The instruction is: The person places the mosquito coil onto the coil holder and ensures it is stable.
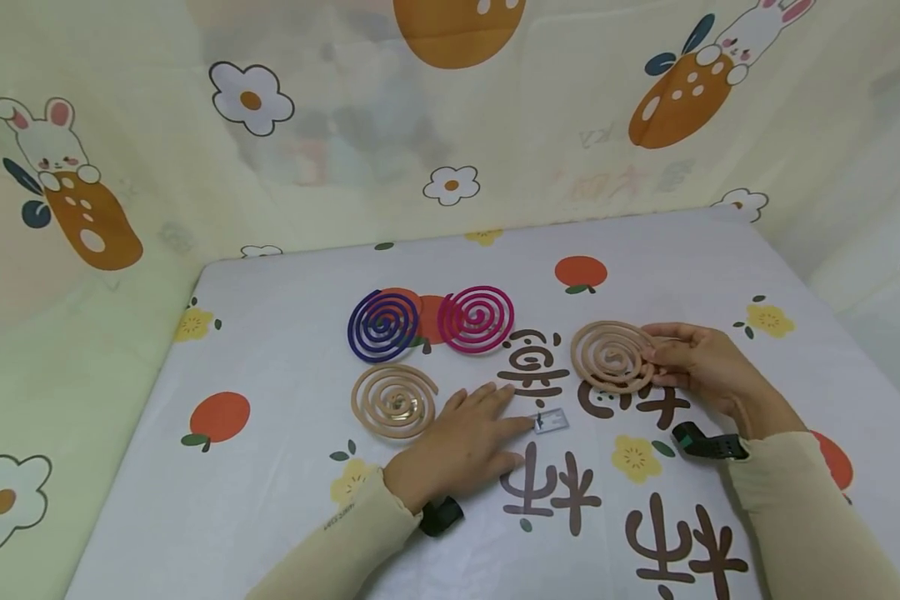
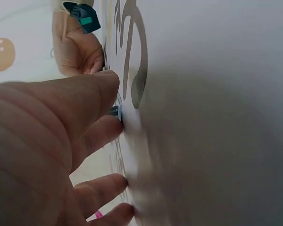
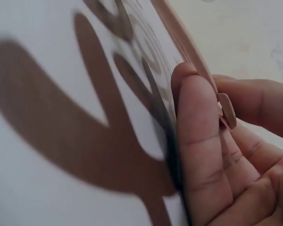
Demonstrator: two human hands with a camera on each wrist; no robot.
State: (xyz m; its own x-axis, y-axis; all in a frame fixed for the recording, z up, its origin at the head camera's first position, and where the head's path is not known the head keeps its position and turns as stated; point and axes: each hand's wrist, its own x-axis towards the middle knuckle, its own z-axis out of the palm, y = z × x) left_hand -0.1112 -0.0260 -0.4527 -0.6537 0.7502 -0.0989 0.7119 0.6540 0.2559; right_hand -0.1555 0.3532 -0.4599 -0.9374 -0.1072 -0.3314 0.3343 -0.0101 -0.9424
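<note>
My right hand (image 1: 697, 367) pinches the right edge of a tan mosquito coil (image 1: 612, 358), thumb on one face and fingers on the other. In the right wrist view this coil (image 3: 202, 59) is seen edge-on, tilted up from the table. My left hand (image 1: 465, 442) lies low over the table with fingers spread and fingertips down. Its index fingertip touches a small flat shiny rectangular piece (image 1: 552, 420), partly visible in the left wrist view. Left of that hand lies a second tan coil (image 1: 357, 402) with a shiny metal piece (image 1: 414, 408) at its centre.
Behind the second tan coil lie a dark blue coil (image 1: 382, 326) and a magenta coil (image 1: 477, 319), side by side. The white tablecloth (image 1: 285, 500) carries printed fruit, flowers and brown characters. A patterned cloth (image 1: 360, 150) hangs along the back and sides.
</note>
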